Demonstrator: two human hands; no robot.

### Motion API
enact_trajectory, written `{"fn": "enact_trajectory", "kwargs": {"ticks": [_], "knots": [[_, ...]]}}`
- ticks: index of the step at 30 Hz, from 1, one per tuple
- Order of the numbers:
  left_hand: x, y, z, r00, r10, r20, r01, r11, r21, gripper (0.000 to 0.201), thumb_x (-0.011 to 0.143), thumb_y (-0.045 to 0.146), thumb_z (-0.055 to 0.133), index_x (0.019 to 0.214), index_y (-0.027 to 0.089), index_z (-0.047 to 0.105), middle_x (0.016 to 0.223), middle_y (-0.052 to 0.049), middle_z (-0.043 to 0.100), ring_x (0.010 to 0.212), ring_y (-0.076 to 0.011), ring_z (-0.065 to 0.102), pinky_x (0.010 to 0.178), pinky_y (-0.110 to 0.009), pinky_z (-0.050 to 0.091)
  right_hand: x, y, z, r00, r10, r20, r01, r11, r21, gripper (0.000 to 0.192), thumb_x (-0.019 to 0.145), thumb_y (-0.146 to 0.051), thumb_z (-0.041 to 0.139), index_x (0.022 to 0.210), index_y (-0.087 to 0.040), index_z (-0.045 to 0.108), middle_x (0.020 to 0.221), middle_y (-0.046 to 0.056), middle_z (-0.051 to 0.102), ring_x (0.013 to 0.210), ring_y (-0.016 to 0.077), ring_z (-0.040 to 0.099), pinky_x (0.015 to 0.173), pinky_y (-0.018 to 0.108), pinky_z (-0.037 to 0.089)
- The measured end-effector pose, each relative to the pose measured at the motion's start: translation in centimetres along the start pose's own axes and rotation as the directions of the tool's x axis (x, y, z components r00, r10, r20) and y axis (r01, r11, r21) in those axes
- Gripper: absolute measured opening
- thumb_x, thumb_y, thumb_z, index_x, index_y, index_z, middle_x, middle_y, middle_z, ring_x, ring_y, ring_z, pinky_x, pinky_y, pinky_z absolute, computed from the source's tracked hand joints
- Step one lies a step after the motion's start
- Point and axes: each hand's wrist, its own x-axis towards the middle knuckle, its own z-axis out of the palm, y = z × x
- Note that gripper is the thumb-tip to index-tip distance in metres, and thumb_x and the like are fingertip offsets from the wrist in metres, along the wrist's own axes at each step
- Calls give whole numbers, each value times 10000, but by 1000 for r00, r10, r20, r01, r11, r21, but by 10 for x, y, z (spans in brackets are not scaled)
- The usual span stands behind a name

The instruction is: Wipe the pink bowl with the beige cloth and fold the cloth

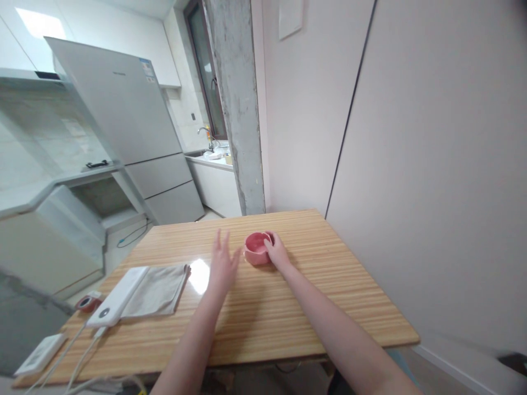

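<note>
A pink bowl [256, 256] with a wavy, petal-like rim rests upright on the wooden table [296, 323]. My right hand [277, 250] grips its right side, the thumb over the rim and the other fingers around the outside, partly hidden. To the left of the bowl, my left hand [224, 263] is raised a little above the tabletop, slightly blurred, with its fingers spread and holding nothing. A small gap separates it from the bowl.
On the table's left lie a folded grey cloth [158, 291], a long white device [117, 296] with cables, a red roll-shaped item [88, 303] and a white box [40, 354]. A wall [411, 164] borders the right; a fridge [119, 109] stands beyond.
</note>
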Motion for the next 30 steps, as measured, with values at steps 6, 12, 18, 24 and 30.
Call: {"fn": "enact_trajectory", "kwargs": {"ticks": [6, 12, 18, 24, 30], "knots": [[-34, -120, -59, 859, -509, 49, 424, 762, 489, 507, 890, 292, 322, 1305, 29, 445, 1276, -270, 505, 1192, -391, 484, 944, -530, 401, 3, -5, 2, 997, 62, -49, -60, 998, 37, 255, 778, -441, 513, 896, -226, 585, 933, 41, 665, 927, 196, 605, 894, 324, 447], [-40, -115, -40, 899, -284, 333, 168, 927, 335, 466, 916, 321, 247, 1161, 136, 597, 1255, -161, 583, 1197, -275, 519, 998, -414, 400, 1, -9, 1, 998, 61, -23, -60, 998, 23, 299, 820, -499, 455, 878, -240, 592, 933, 32, 673, 938, 195, 606, 864, 319, 449], [-23, -111, -40, 911, -364, 194, 258, 869, 421, 575, 771, 164, 414, 1345, 167, 446, 1366, -157, 503, 1248, -319, 471, 1020, -521, 356, 2, -13, -2, 998, 66, 20, -67, 998, 17, 275, 820, -471, 480, 884, -232, 599, 935, 39, 672, 946, 198, 603, 911, 336, 442], [-6, -93, -61, 861, -216, 461, 152, 973, 172, 184, 707, 212, 518, 846, 167, 631, 973, -120, 657, 988, -289, 592, 893, -440, 443, -13, -43, -1, 983, -155, 100, 165, 981, -101, 402, 749, -388, 636, 1104, -204, 600, 1207, 103, 595, 1178, 239, 500, 1054, 409, 338], [20, -6, -53, 912, 135, 388, 178, 720, -670, 297, 772, 457, 581, 883, 182, 576, 840, -23, 631, 795, -173, 599, 698, -274, 482, -32, -81, -5, 751, -41, 659, -42, 993, 111, 600, 619, -366, 769, 1177, -233, 595, 1129, 50, 650, 1048, 243, 595, 895, 381, 466]]}}
